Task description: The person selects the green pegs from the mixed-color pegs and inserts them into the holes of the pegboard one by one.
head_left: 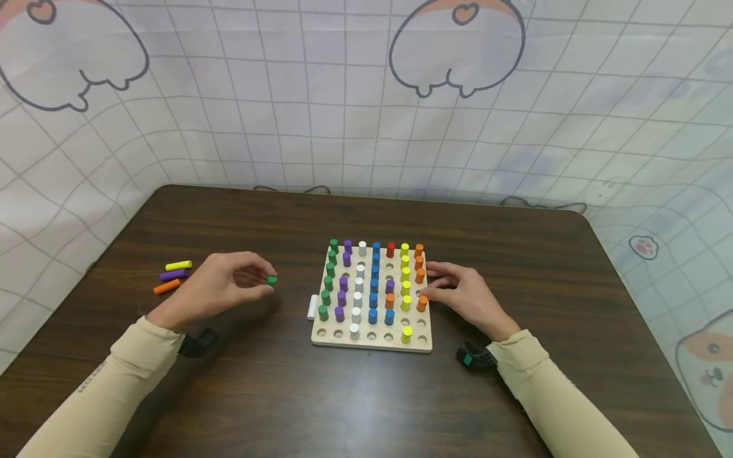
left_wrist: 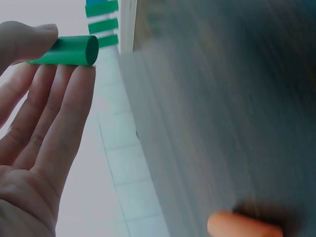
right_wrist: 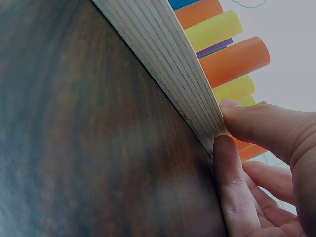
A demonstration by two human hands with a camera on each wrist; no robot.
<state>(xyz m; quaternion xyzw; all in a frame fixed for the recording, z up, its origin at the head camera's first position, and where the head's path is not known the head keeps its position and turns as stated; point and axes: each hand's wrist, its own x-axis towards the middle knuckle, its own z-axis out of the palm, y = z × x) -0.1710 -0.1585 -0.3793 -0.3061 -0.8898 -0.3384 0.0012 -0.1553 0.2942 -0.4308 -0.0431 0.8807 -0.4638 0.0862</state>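
My left hand (head_left: 214,283) is over the table, left of a wooden pegboard (head_left: 343,342). Between its thumb and fingers it pinches a green peg (left_wrist: 74,50), held clear of the tabletop. The board carries upright columns of green, purple, white, blue, yellow and orange pegs, plus a lone red peg (head_left: 390,250). Bare holes show in the front row and scattered elsewhere. At the board's right side, my right hand (head_left: 472,298) grips the edge; the right wrist view has the thumb on the upper rim and a finger against the layered side (right_wrist: 163,74).
Left of the left hand lie a yellow peg (head_left: 179,265), a purple peg (head_left: 173,275) and an orange peg (head_left: 168,287). One white peg (head_left: 312,307) lies along the board's left edge. Behind the dark wooden table (head_left: 372,407) hangs a white gridded cloth (head_left: 343,127).
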